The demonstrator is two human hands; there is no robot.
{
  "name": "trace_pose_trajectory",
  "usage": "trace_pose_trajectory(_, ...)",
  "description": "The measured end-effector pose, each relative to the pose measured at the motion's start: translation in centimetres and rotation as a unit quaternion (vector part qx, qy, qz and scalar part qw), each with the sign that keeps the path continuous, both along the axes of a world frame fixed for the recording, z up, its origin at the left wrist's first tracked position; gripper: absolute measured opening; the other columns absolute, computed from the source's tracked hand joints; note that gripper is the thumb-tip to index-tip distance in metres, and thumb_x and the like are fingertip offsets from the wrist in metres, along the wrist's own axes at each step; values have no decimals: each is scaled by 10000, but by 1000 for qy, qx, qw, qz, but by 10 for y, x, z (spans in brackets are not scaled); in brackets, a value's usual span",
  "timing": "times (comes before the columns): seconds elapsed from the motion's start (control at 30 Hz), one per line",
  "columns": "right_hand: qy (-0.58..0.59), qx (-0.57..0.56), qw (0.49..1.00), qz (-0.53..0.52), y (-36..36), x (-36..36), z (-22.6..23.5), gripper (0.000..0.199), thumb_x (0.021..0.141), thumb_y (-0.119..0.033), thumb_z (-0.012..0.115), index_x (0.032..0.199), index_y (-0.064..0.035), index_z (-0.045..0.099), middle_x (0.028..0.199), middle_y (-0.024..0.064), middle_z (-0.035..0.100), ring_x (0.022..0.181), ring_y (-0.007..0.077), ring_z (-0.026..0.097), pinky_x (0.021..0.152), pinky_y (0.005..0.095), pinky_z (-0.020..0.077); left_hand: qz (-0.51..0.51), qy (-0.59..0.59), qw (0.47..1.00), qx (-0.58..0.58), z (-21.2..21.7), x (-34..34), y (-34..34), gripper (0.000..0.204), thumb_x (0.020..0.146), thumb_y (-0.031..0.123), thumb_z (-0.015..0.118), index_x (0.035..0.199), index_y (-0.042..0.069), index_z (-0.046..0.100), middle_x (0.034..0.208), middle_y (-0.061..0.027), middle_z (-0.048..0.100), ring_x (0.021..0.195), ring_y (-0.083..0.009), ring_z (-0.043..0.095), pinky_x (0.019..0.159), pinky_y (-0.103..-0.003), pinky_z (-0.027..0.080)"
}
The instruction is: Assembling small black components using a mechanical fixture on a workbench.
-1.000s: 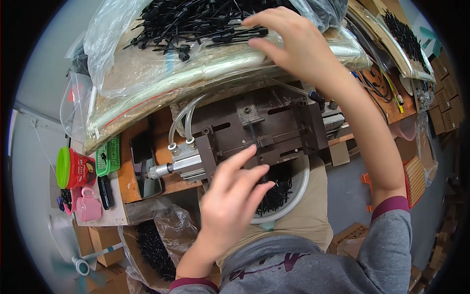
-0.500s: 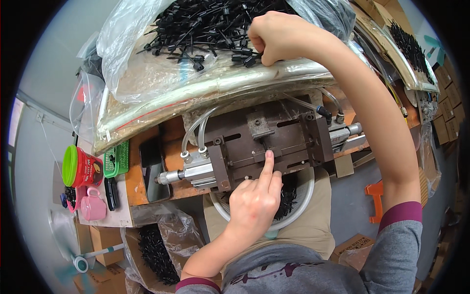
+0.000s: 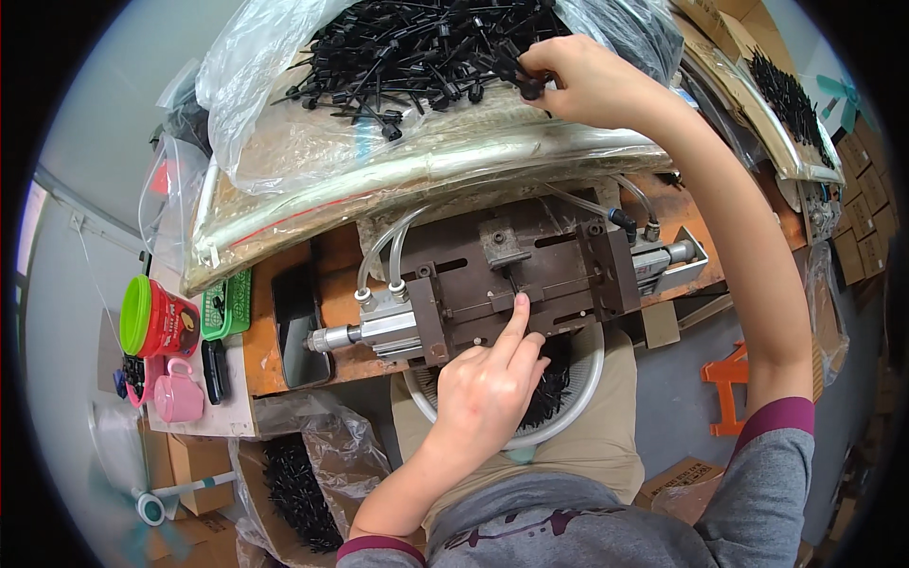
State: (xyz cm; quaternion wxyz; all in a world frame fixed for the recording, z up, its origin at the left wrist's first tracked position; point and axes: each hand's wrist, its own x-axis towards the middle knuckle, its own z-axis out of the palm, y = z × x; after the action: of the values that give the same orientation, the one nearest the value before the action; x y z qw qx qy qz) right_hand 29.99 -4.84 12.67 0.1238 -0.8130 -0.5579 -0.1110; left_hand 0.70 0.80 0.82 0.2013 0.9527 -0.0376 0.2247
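My left hand (image 3: 488, 388) reaches over the front of a brown metal fixture (image 3: 473, 241), holding nothing. Its index finger is stretched out, the tip resting at the small middle block (image 3: 516, 299), where a thin dark piece stands; the other fingers are loosely curled. My right hand (image 3: 592, 83) is up at the far pile of black plastic stemmed parts (image 3: 417, 57), thumb and fingers closed on a black stemmed part (image 3: 532, 90). How many pieces it pinches is hard to see. Silver air cylinders (image 3: 390, 327) flank the fixture, with clear hoses attached.
A white basket (image 3: 595, 398) of black parts sits on my lap below the fixture. Leftward are a phone (image 3: 301, 322), a green basket (image 3: 227, 308), a red tub (image 3: 170, 322) and a pink mug (image 3: 178, 393). An orange stool (image 3: 724, 388) stands right; a fan (image 3: 150, 508) is lower left.
My right hand has moved right along the pile's near edge and lifted slightly, now with a black part showing in its fingers. The left fingertip stays at the block.
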Motion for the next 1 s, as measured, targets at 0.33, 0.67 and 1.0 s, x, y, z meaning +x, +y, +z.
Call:
trace_pose_trajectory(0.33,-102,164,967,165,-5,-22,-21,188,770,-11,686,958,-12,694,974,111,652,906,305,667,770,413,549,64,-165,928,-328,54,36,52,505,811,104,842,1263,-8,649,1214,-150,683,935,-179,711,758,-322,627)
trace_pose_trajectory(0.67,-247,201,924,210,-54,-108,-54,377,681,-87,682,1039,23,714,1015,120,684,807,244,640,669,323,524,-43,-80,940,-329,54,10,33,332,757,-97,800,1075,-23,743,1028,-114,702,907,-173,712,772,-287,635)
trace_pose_trajectory(1.0,377,345,860,-10,-98,-154,-65,87,958,-33,667,1015,12,715,968,69,717,860,113,656,729,239,510,13,-47,998,-28,-14,-6,-5,299,690,38,818,969,19,712,1291,-156,677,854,-244,714,745,-322,576)
